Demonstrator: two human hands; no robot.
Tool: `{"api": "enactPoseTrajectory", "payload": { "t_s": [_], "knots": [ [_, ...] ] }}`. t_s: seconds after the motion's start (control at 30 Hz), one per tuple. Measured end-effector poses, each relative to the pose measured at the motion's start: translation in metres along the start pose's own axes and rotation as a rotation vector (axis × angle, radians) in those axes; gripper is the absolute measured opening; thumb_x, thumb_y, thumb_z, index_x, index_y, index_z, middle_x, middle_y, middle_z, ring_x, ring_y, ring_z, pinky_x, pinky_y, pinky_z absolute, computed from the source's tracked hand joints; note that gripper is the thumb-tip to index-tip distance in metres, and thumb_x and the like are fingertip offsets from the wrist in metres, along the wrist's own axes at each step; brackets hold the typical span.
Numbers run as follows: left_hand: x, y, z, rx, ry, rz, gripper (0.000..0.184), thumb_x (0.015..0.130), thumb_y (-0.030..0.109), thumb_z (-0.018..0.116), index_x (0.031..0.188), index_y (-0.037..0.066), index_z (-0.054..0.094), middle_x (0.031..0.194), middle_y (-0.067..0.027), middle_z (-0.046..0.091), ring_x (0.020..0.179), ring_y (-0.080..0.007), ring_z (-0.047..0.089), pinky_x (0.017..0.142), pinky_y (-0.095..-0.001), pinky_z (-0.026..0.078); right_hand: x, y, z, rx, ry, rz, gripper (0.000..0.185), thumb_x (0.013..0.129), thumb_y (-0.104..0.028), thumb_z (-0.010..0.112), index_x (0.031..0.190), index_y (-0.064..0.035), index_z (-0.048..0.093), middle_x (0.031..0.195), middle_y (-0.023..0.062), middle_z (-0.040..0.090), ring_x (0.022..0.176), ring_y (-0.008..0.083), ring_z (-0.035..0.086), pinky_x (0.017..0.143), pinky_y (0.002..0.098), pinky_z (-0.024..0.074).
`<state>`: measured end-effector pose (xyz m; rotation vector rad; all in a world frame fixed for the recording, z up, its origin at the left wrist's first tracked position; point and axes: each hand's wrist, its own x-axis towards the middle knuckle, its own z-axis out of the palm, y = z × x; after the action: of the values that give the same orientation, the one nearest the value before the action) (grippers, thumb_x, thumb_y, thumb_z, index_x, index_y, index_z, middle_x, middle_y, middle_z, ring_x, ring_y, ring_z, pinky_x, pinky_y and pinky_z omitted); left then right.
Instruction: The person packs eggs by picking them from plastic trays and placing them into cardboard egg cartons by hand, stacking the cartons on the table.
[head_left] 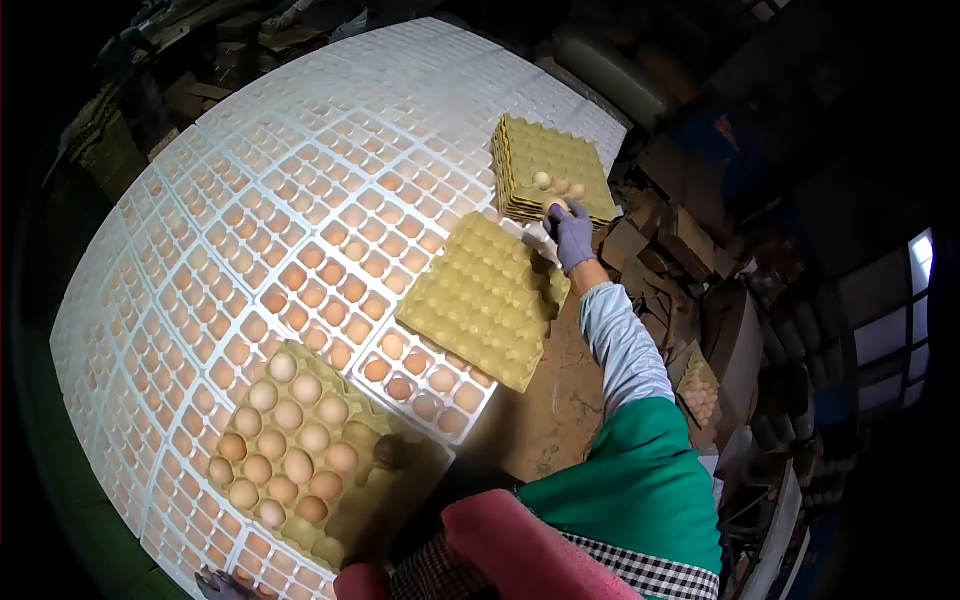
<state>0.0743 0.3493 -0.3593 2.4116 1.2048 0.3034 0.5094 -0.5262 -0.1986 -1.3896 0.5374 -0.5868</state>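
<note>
My right hand [573, 236], in a purple-grey glove, reaches to the near edge of a stack of yellow egg trays [548, 147]. Its fingers close on an egg [556, 204], beside a short row of eggs [561, 187] on the top tray. At the bottom edge, my left hand [222, 586], in a dark glove, is mostly cut off and rests near the white trays' rim; its grip is hidden. Closer to me, a yellow tray with several brown eggs [298, 465] lies over the white trays, its right side in shadow.
White plastic trays [380, 215] full of eggs cover the wide surface. An egg-free yellow tray [480, 295] lies on them at the right edge. Cardboard boxes [690, 240] crowd the floor beyond, with another egg-filled tray [698, 392] at right.
</note>
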Motion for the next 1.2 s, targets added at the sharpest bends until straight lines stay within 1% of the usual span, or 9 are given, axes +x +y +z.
{"api": "enactPoseTrajectory", "payload": {
  "t_s": [0.3,0.5,0.67,0.8,0.93,1.0,1.07,1.13,1.2],
  "knots": [
    [-0.129,0.281,-0.064,-0.352,-0.321,0.131,0.043,0.099,0.015,0.059,0.137,-0.002,0.054,0.138,-0.0135,0.057,0.13,-0.0257,0.05,0.111,-0.0387,0.036,0.248,0.077,-0.052,-0.839,0.171,-0.545,0.054,0.087,-0.02,0.066,0.134,0.0046,0.055,0.116,0.0241,0.068,0.104,0.0325,0.067,0.092,0.0375,0.0516],
    [-0.187,0.38,-0.067,-0.129,-0.33,0.431,0.02,0.086,0.012,0.073,0.105,0.005,0.072,0.107,-0.0106,0.071,0.106,-0.0285,0.064,0.096,-0.0393,0.048,-0.085,-0.016,0.09,-0.454,-0.996,-0.006,0.034,0.094,-0.011,0.066,0.125,-0.0001,0.064,0.102,0.0043,0.066,0.077,0.0084,0.061,0.066,0.0225,0.0489],
    [-0.218,0.41,-0.03,0.135,-0.24,0.679,0.049,0.075,0.019,0.081,0.121,0.01,0.065,0.124,-0.0089,0.062,0.112,-0.0316,0.06,0.098,-0.0406,0.046,-0.247,-0.007,0.152,-0.263,-1.588,-0.945,0.039,0.082,-0.014,0.074,0.12,-0.0143,0.063,0.11,0.0096,0.067,0.09,0.0266,0.067,0.073,0.0351,0.0548],
    [-0.216,0.404,-0.015,0.106,-0.246,0.613,0.043,0.074,0.018,0.078,0.113,0.011,0.062,0.123,-0.0102,0.058,0.108,-0.0328,0.058,0.094,-0.045,0.044,-0.284,0.015,0.172,-0.667,-1.683,-1.148,0.045,0.08,-0.017,0.076,0.122,-0.0152,0.059,0.107,0.0086,0.064,0.095,0.0262,0.066,0.077,0.0377,0.055],
    [-0.226,0.403,-0.005,0.068,-0.104,0.656,0.038,0.074,0.013,0.075,0.109,0.011,0.062,0.119,-0.0104,0.058,0.104,-0.0332,0.058,0.091,-0.0458,0.044,-0.26,0.013,0.166,-0.404,-1.59,-0.679,0.038,0.083,-0.022,0.072,0.118,-0.012,0.061,0.103,0.0114,0.064,0.088,0.0249,0.066,0.073,0.0334,0.0551],
    [-0.229,0.407,-0.001,0.064,-0.091,0.649,0.039,0.075,0.011,0.074,0.112,0.011,0.061,0.12,-0.0103,0.057,0.105,-0.0338,0.057,0.091,-0.0462,0.044,-0.246,0.011,0.173,-0.074,-1.316,0.556,0.035,0.086,-0.026,0.068,0.117,-0.0105,0.062,0.103,0.012,0.065,0.085,0.0241,0.066,0.071,0.0323,0.055],
    [-0.231,0.407,0.0,0.074,-0.054,0.649,0.04,0.076,0.011,0.073,0.114,0.011,0.061,0.12,-0.0115,0.057,0.104,-0.034,0.057,0.092,-0.0459,0.044,-0.246,0.011,0.19,-0.145,-1.394,0.446,0.038,0.087,-0.03,0.067,0.12,-0.0128,0.062,0.107,0.0101,0.065,0.089,0.0257,0.066,0.074,0.0358,0.0548],
    [-0.225,0.4,-0.004,0.06,-0.088,0.611,0.041,0.076,0.011,0.074,0.115,0.01,0.061,0.12,-0.0144,0.057,0.105,-0.0365,0.057,0.093,-0.046,0.043,-0.266,0.009,0.207,-0.537,-1.607,-0.802,0.037,0.087,-0.029,0.067,0.12,-0.0151,0.062,0.11,0.009,0.065,0.095,0.0277,0.066,0.079,0.041,0.0537],
    [-0.219,0.388,-0.011,-0.285,-0.194,0.479,0.041,0.078,0.01,0.073,0.117,0.009,0.061,0.121,-0.0157,0.058,0.11,-0.0348,0.057,0.095,-0.0445,0.045,-0.277,0.005,0.214,-0.791,-1.667,-0.961,0.038,0.085,-0.028,0.07,0.12,-0.0171,0.063,0.111,0.0046,0.065,0.098,0.0268,0.066,0.083,0.0397,0.052]
  ]
}}
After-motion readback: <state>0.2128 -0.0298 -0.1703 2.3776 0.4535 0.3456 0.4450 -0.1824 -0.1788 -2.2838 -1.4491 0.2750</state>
